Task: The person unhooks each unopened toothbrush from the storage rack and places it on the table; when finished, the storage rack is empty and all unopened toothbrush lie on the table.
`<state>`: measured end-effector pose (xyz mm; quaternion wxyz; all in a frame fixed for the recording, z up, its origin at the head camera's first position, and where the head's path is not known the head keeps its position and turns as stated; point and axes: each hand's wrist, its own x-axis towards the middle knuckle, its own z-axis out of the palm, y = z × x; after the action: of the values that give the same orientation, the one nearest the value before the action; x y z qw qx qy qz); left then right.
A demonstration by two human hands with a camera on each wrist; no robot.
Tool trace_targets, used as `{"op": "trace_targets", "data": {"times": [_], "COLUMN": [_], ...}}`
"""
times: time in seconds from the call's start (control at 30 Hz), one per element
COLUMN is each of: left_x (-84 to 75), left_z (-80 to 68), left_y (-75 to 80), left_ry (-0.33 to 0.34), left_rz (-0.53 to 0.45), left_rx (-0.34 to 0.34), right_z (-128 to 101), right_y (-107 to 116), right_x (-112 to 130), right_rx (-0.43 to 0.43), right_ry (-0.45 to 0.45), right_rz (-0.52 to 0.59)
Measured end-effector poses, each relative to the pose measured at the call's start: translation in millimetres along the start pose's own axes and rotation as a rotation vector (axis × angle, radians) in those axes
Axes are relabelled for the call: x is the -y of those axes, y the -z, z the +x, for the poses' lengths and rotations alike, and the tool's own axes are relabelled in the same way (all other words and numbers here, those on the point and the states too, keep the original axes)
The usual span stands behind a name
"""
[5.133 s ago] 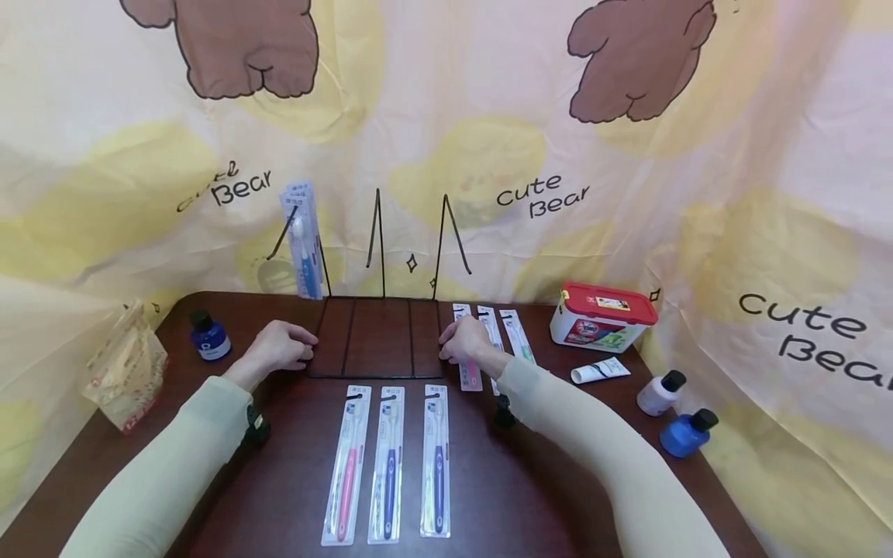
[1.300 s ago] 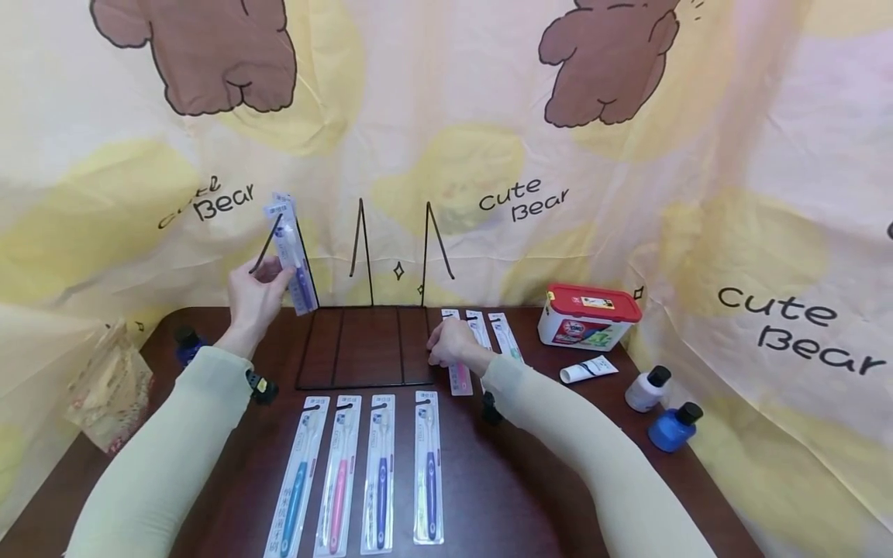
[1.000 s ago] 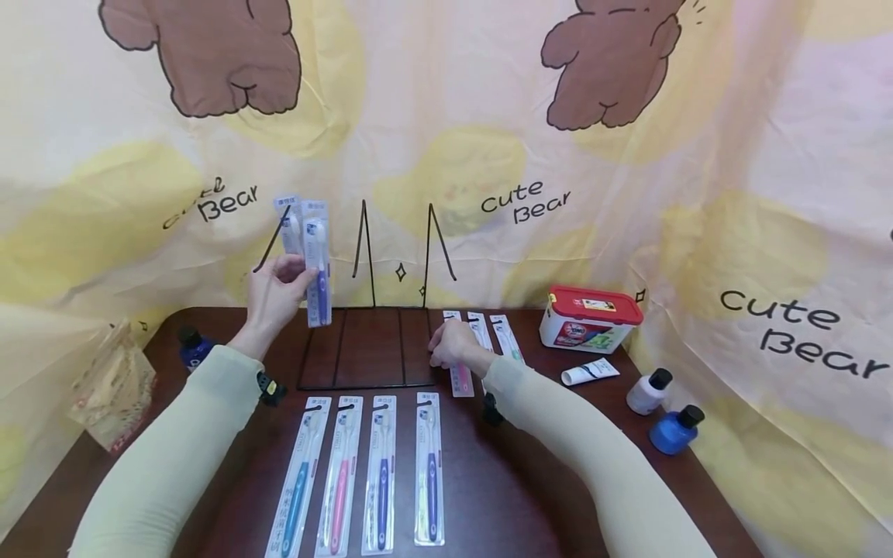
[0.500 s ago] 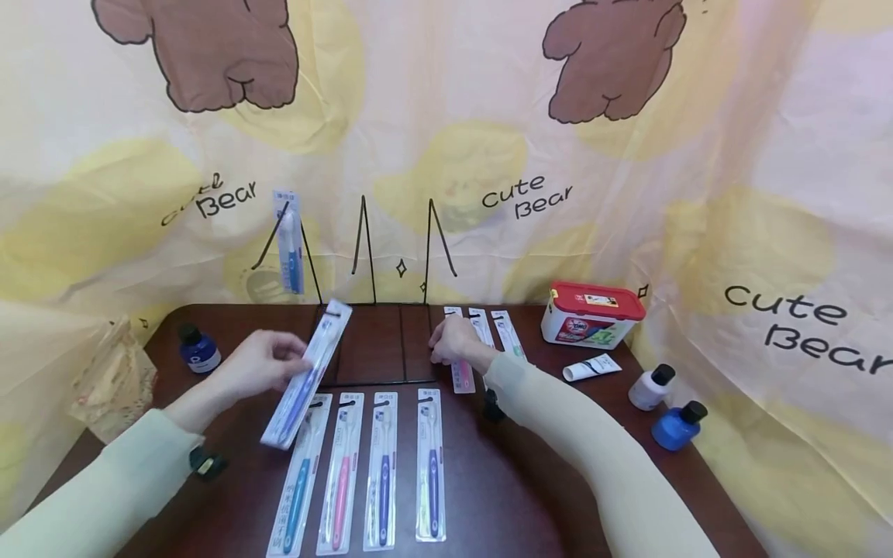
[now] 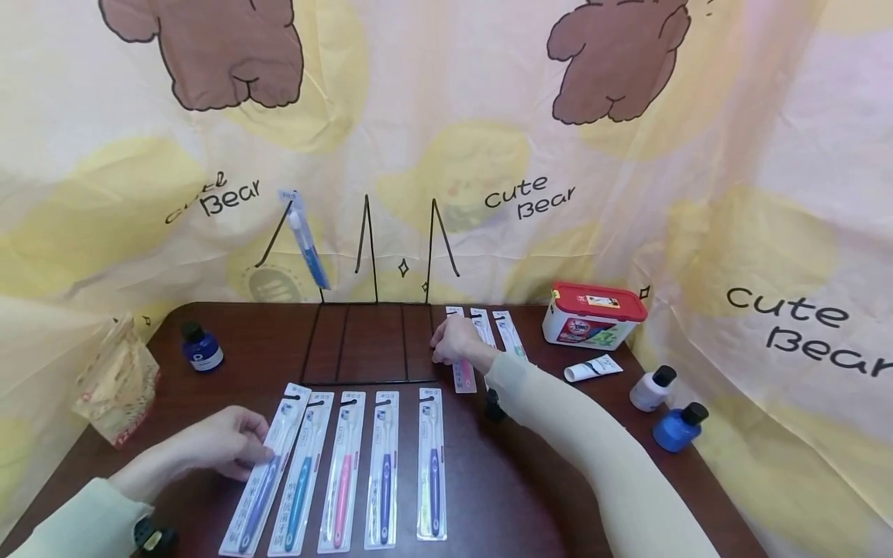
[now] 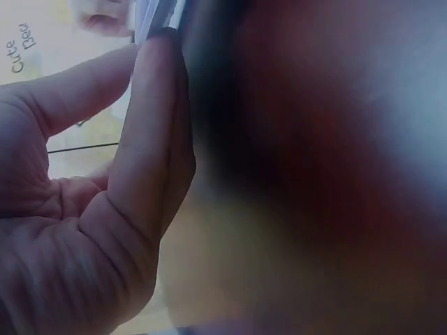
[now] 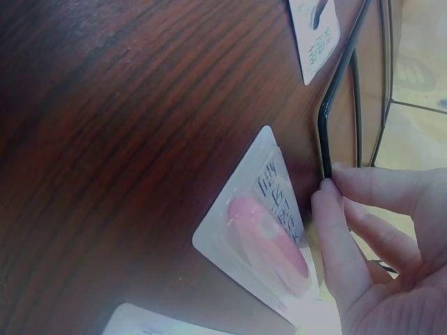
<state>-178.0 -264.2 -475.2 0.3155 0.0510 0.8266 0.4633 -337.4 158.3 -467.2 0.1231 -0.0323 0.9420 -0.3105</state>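
My left hand [image 5: 233, 442] pinches the edge of a packaged purple toothbrush [image 5: 260, 504] at the left end of a row on the table. In the left wrist view, thumb and fingertips [image 6: 155, 59] meet at the package edge. Beside it lie packaged toothbrushes: teal [image 5: 298, 484], pink [image 5: 343, 488] and two purple, one of these [image 5: 434, 488] set apart on the right. Thumb and fingertips of my right hand [image 5: 456, 341] pinch the side wire of a black wire rack [image 7: 323, 125]. A packaged blue toothbrush [image 5: 308, 244] hangs tilted on the rack's left hook.
Beneath and beside my right forearm lie a packaged pink toothbrush [image 7: 269, 237] and two more packs. A red-lidded tub [image 5: 593, 316], a white tube [image 5: 593, 368], a white bottle [image 5: 649, 393] and a blue bottle [image 5: 677, 430] stand right. Left are a dark blue bottle [image 5: 202, 350] and a paper bag [image 5: 118, 384].
My left hand took a purple toothbrush off the left hook and brought it down to the row's left end. The teal one joined the row earlier. My right hand stayed on the rack.
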Motion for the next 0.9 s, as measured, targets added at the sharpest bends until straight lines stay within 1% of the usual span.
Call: {"op": "trace_targets", "data": {"times": [0.07,0.13,0.3,0.4,0.53,0.57,0.6,0.67,0.77,0.83,0.9], "left_x": [2.2,2.6,0.3,-2.1,-8.7,-11.3,-13.8,-20.7,-35.1,-46.1,-57.2], "left_z": [-1.2,-1.4,-1.1,-2.7,-5.9,-6.5,-6.8,-6.2,-1.5,4.2,11.0], "left_y": [-4.4,-8.2,-14.5,-15.4,-12.0,-9.9,-6.9,1.4,19.1,31.4,42.2], "left_ry": [0.028,0.057,0.096,0.111,0.136,0.131,0.122,0.078,-0.058,-0.142,-0.209], "left_rz": [-0.003,0.007,0.085,0.158,0.285,0.311,0.329,0.349,0.328,0.312,0.29], "left_rx": [-0.014,-0.047,-0.161,-0.209,-0.236,-0.236,-0.248,-0.282,-0.357,-0.428,-0.502], "right_z": [-0.1,-0.3,-1.8,-2.5,-2.5,-2.3,-1.6,-0.4,-0.1,-1.6,-3.8], "right_y": [1.1,1.9,1.5,0.6,0.5,0.7,0.6,1.1,1.4,1.4,1.0], "right_x": [0.7,1.1,1.2,1.2,0.5,0.4,0.8,1.2,1.5,1.4,1.3], "right_rx": [0.002,0.006,0.016,0.016,0.016,0.018,0.02,0.022,0.019,0.018,0.018], "right_ry": [0.001,0.001,-0.006,-0.002,0.003,0.001,-0.001,-0.003,-0.007,-0.005,-0.004], "right_rz": [0.004,0.011,0.02,0.018,0.024,0.026,0.026,0.027,0.03,0.03,0.035]}}
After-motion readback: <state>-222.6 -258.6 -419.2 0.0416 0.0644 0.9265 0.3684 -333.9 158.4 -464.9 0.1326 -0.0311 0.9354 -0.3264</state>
